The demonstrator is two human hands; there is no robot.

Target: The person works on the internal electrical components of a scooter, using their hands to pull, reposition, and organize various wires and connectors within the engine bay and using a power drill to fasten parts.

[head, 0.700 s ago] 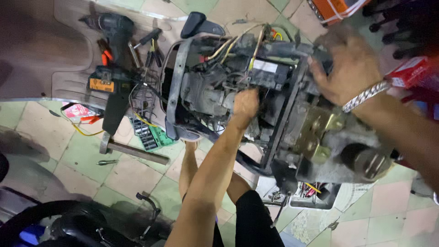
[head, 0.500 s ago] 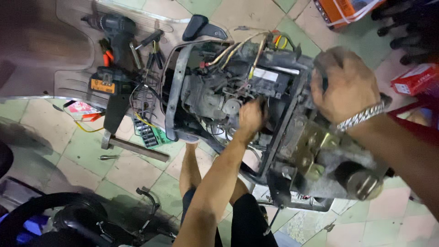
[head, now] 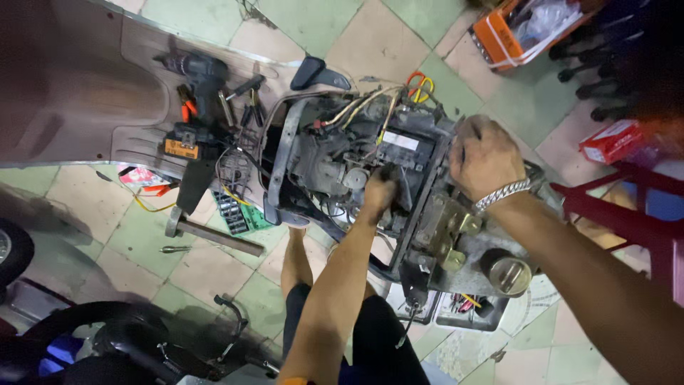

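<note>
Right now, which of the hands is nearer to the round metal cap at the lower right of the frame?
Right. The right hand grips the frame edge above the round metal cap; the left hand is farther off, inside the machine among the wires.

Bare arms, a bracelet, dark shorts

Both forearms are uncovered, no sleeves showing. Just behind the right hand (head: 486, 157) a silver chain-link bracelet (head: 503, 194) circles the wrist; the left hand (head: 379, 194) wears nothing. Below it, dark shorts (head: 385, 342) over bare knees.
</note>
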